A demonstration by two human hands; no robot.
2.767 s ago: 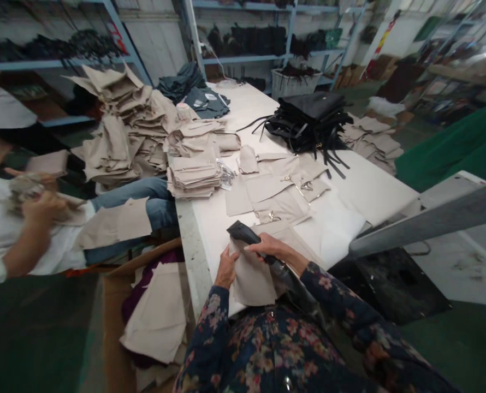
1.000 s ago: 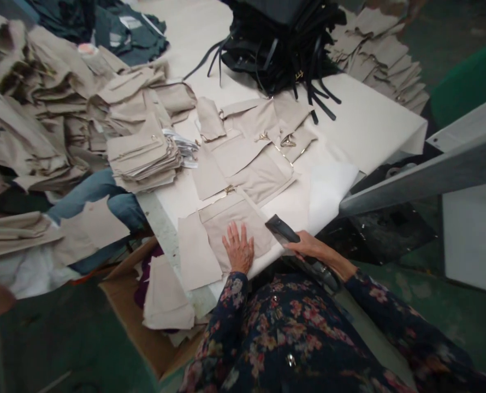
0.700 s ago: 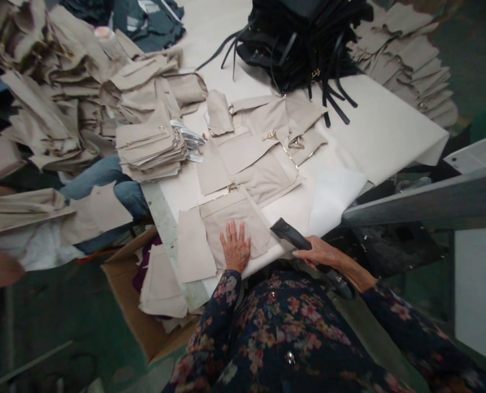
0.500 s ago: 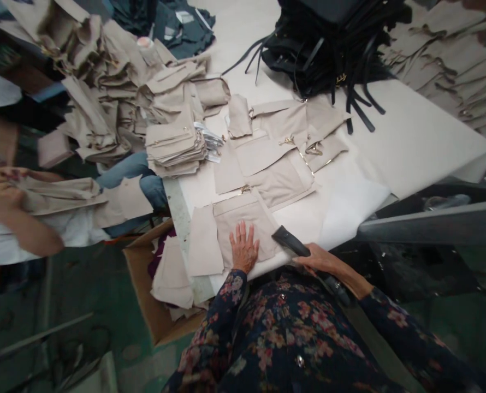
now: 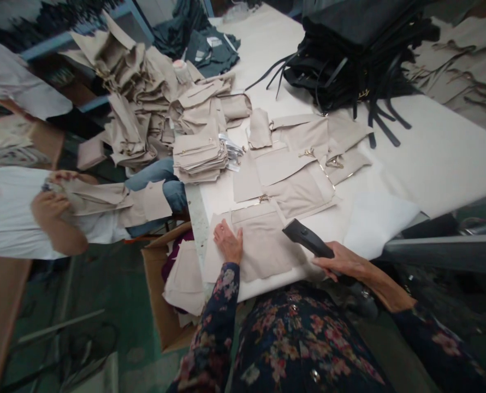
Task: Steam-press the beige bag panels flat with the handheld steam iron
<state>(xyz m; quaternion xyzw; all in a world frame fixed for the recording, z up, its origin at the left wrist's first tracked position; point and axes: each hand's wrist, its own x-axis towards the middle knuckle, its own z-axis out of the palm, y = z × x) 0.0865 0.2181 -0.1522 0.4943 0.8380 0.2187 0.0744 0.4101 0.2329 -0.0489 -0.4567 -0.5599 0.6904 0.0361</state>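
Note:
My left hand (image 5: 229, 243) rests on a beige fabric panel (image 5: 216, 254) at the table's near left, thumb apart from the slightly bent fingers. Right beside it lies a flat beige bag piece (image 5: 267, 240) with a gold-coloured zip along its far edge. A black hand-held tool with a wide flat end (image 5: 308, 237) is gripped in my right hand (image 5: 343, 259). Its front end hovers over or touches the bag piece's right side; I cannot tell which. The tool's rear is blurred below my wrist.
More beige zipped pieces (image 5: 296, 185) lie beyond. Further left stand a beige stack (image 5: 197, 158) and a heap (image 5: 132, 71). Black strapped bags (image 5: 349, 60) are piled at the back right. A cardboard box (image 5: 156, 305) sits below left. A seated co-worker (image 5: 54, 213) handles beige fabric.
My left hand has shifted left from the middle of the bag piece to its left side. My right hand still grips the black tool. The view has swung somewhat left.

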